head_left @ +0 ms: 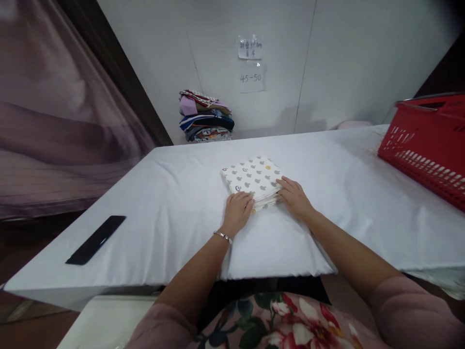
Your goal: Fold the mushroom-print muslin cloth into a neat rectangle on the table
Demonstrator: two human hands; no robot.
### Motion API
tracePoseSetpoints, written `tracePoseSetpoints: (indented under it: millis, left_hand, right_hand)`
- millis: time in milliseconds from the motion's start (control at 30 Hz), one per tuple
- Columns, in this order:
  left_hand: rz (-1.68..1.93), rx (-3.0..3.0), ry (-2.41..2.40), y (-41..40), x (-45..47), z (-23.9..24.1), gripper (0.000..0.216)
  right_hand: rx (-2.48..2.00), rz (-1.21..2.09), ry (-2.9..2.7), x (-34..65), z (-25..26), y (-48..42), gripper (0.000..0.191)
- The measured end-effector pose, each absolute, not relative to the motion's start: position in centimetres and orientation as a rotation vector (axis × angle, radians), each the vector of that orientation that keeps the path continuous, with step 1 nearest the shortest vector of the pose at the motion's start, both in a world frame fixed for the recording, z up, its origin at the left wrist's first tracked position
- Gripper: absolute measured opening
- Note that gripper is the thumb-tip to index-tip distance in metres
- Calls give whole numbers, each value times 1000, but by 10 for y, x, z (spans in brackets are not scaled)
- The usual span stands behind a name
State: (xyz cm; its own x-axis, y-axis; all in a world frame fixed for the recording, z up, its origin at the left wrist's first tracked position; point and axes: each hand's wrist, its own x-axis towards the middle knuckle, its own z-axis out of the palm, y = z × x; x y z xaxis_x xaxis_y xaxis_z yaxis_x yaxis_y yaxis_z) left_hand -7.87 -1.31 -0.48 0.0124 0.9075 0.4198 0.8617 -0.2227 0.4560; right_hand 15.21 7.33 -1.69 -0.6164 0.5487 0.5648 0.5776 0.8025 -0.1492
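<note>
A folded white cloth (256, 177) with small grey, yellow and dark figures lies in layers on the white-covered table. At its near left corner is my left hand (238, 208), fingers curled over the top and thumb along the front edge. My right hand (293, 196) grips the near right corner, with the thumb side against the layers. Between the two hands, the stacked folds at the near edge show slightly apart. The undersides of my fingers are hidden. A bracelet (223, 237) circles my left wrist.
A black flat object (96, 241) lies at the table's left. Behind the far edge rises a pile of folded fabrics (207, 118) against the wall. A red basket (428, 145) stands at the right. Paper signs (251, 77) hang on the wall; a pinkish curtain (54, 106) hangs left.
</note>
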Motion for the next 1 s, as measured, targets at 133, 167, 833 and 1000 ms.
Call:
tracePoseSetpoints:
  millis: [133, 167, 833, 1000]
  left_hand:
    - [973, 2195, 1926, -14, -78, -5, 26]
    - [964, 2206, 1926, -15, -78, -5, 26]
    - [682, 2640, 1787, -17, -77, -10, 44]
    - [569, 2635, 1789, -18, -76, -10, 46]
  right_hand:
    - [-780, -12, -2336, 155, -19, 73, 23]
    - [-766, -4, -2314, 155, -20, 73, 23]
    - [-1009, 5, -2549, 136, -11, 56, 53]
    - [-1047, 8, -2482, 138, 0, 65, 50]
